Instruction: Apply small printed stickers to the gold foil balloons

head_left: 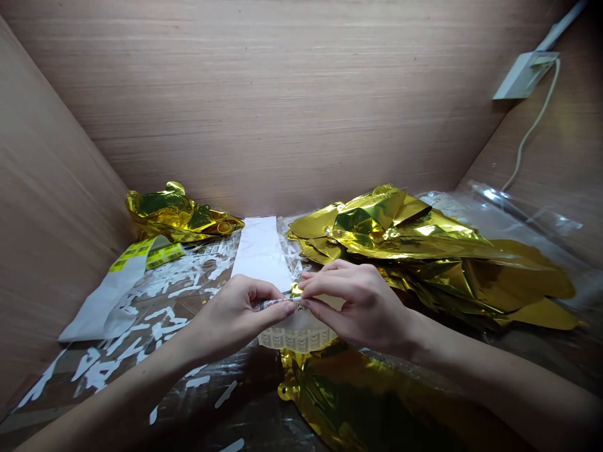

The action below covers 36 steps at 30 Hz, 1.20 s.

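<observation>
My left hand [257, 307] is closed in a pinch, thumb against forefinger, around a thin printed roll [268, 304] whose kind I cannot make out. Close by on the right, my right hand [351, 298] pinches at the roll's pale end, and the fingertips of both hands nearly meet. Below the fingers hangs a translucent strip of printed labels [296, 339]. Under it lies a flat gold foil balloon [367, 395] with a small holed tab at its left edge. A bit of gold foil shows between the hands.
A pile of gold foil balloons [424, 251] lies at the back right, and a crumpled gold balloon [174, 213] at the back left. Between them is white paper [261, 248]. White paper scraps [164, 320] and a yellow-printed strip [103, 307] lie left. A power socket [525, 75] hangs upper right.
</observation>
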### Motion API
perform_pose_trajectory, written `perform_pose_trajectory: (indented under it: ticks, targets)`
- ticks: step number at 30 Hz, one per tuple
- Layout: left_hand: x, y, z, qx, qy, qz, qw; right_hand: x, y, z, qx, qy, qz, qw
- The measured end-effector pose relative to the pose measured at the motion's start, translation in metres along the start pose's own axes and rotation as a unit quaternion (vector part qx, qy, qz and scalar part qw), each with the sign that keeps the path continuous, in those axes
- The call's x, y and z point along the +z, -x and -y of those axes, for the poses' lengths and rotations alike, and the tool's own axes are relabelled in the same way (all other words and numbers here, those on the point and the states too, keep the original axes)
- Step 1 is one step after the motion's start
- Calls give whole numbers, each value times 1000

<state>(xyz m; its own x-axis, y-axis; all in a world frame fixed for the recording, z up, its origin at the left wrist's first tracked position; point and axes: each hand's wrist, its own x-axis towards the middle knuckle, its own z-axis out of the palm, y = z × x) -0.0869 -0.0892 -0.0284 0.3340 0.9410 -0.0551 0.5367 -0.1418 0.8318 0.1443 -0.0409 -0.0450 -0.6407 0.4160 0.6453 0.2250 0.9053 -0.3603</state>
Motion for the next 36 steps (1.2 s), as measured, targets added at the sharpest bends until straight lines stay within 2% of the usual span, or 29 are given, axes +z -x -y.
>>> perform_pose_trajectory:
  ticks: [3,5,8,10,12,15,17,19,22,26,36]
  targets:
    - [-6,-3,5,-5,47,21,999,-2,-3,4,2,-61,-36,997]
    - [-12,-5,8,-14,58,15,998,-7,-5,9,30,-123,-71,989]
    - [-21,-10,13,-50,90,-61,993,-19,-8,17,123,-227,-87,962]
    - [-27,-15,20,-70,146,-129,978,-22,-9,19,196,-272,-39,942]
    - [-33,-22,30,-87,224,-188,952,-16,-6,19,262,-291,32,919]
    - [-40,-30,44,-114,318,-253,907,10,6,13,333,-269,103,898]
    - [-44,-33,50,-114,339,-272,893,30,16,8,348,-230,125,900]
    - [-45,-34,53,-112,346,-273,891,45,24,2,342,-188,137,910]
    - [-45,-33,53,-110,343,-260,896,56,29,-5,322,-138,134,927]
    - [-41,-32,50,-97,316,-246,911,58,28,-8,313,-118,136,932]
    - [-40,-30,52,-74,302,-224,924,60,27,-6,334,-107,140,926]
